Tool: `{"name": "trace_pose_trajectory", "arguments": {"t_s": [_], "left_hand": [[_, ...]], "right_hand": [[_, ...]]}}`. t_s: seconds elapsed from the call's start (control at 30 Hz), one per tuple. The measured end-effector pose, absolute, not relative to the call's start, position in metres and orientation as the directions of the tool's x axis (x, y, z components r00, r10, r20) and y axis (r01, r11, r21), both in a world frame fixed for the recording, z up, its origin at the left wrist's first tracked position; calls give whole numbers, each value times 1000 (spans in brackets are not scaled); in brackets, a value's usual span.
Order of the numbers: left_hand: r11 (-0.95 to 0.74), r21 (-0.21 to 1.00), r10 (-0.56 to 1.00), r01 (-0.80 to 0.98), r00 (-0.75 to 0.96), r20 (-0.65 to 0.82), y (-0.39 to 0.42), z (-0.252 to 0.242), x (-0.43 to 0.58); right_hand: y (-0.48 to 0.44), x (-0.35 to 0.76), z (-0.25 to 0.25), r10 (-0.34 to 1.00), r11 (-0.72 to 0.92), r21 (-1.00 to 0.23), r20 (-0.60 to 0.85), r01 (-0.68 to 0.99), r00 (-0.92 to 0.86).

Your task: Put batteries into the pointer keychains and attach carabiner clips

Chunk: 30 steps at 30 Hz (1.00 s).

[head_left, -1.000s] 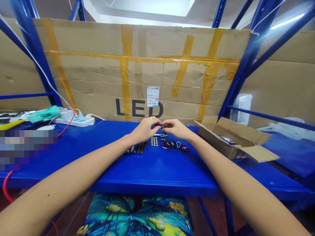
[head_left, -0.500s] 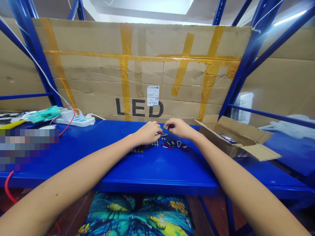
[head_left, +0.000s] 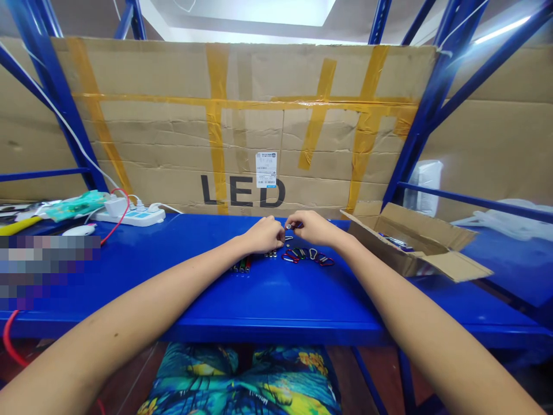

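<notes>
Place: a workshop or storeroom, by the look
Bench (head_left: pixel 276 305): blue metal
Posts (head_left: pixel 417 135): blue shelving frame, left and right of the bench
Cardboard (head_left: pixel 164 138): taped, printed "LED", behind the bench
Power strip (head_left: pixel 140 217): on the bench's left
Box (head_left: pixel 375 245): open, on the bench's right
Clips (head_left: pixel 303 253): in a row, mid-bench

One left hand (head_left: pixel 266 234), one right hand (head_left: pixel 311 226), one small cylindrical piece (head_left: pixel 288 227), one carton (head_left: pixel 380 248), one power strip (head_left: pixel 144 218) and one label (head_left: pixel 266 170) are counted. At least five carabiners (head_left: pixel 302 253) show; partly covered tubes (head_left: pixel 242 266) number at least three.
</notes>
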<state>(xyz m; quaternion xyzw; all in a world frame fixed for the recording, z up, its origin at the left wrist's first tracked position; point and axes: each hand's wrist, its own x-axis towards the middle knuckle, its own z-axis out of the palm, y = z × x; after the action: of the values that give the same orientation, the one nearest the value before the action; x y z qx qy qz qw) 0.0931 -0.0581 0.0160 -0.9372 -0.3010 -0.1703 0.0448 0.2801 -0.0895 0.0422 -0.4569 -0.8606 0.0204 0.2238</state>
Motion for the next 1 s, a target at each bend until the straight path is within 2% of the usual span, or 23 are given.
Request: {"name": "trace_pose_trajectory", "arguments": {"t_s": [0.1, 0.23, 0.37, 0.57, 0.63, 0.73, 0.87, 1.0], "left_hand": [[-791, 131, 590, 598, 688, 424, -63, 22, 86], [-799, 264, 572, 540, 548, 611, -74, 29, 79], [-853, 231, 485, 468, 549, 681, -79, 29, 80], [-895, 128, 398, 427, 638, 659, -83, 29, 79], [-875, 147, 439, 462, 627, 643, -85, 29, 79], [-824, 158, 518, 545, 610, 600, -84, 28, 80], [-819, -40, 493, 572, 737, 463, -76, 22, 85], [-857, -175, 414, 485, 850, 325, -69, 16, 91]], "right_hand": [[-89, 281, 42, 796, 584, -246, 361, 773, -487], [-91, 280, 41, 822, 560, -307, 316, 769, -473], [-94, 278, 44, 830, 558, -433, 277, 708, -484], [-92, 278, 44, 827, 551, -575, 275, 606, -491], [-89, 280, 43, 817, 566, -562, 287, 604, -499], [-85, 283, 40, 812, 584, -474, 326, 659, -484], [-83, 288, 40, 810, 576, -330, 352, 748, -469], [-85, 289, 43, 823, 550, -271, 334, 790, -459]]}}
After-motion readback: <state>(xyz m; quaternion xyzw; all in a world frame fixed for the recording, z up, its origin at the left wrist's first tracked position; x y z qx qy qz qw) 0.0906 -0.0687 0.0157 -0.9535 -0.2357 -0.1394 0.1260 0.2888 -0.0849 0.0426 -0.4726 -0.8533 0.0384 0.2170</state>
